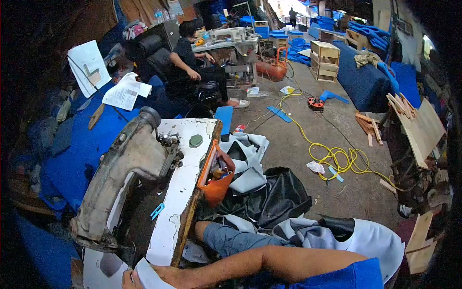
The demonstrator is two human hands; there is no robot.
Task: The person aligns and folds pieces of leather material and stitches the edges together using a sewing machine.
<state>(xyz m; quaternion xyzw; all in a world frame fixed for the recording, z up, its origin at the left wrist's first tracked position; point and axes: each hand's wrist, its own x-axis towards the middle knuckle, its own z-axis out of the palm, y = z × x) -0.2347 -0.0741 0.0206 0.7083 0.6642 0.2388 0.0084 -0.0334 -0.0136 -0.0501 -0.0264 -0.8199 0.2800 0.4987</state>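
Note:
At the bottom left edge, the fingers of my left hand (130,279) are closed on a piece of white material (147,276). My right hand (168,275) lies against the other side of that piece, its fingers hidden. Both hands are in front of an old sewing machine (115,178) mounted on a worn white tabletop (166,236). A light blue clip (157,211) and a round green object (196,141) rest on the tabletop. An orange pouch (215,190) holding small items hangs at its right edge.
Black material (279,197) and white-grey material (370,241) are heaped beside my leg. A yellow cable (332,159) coils on the floor near a red reel (315,103). A seated person (185,62) is at another sewing machine (228,34). Wood pieces (419,233) lie at the right.

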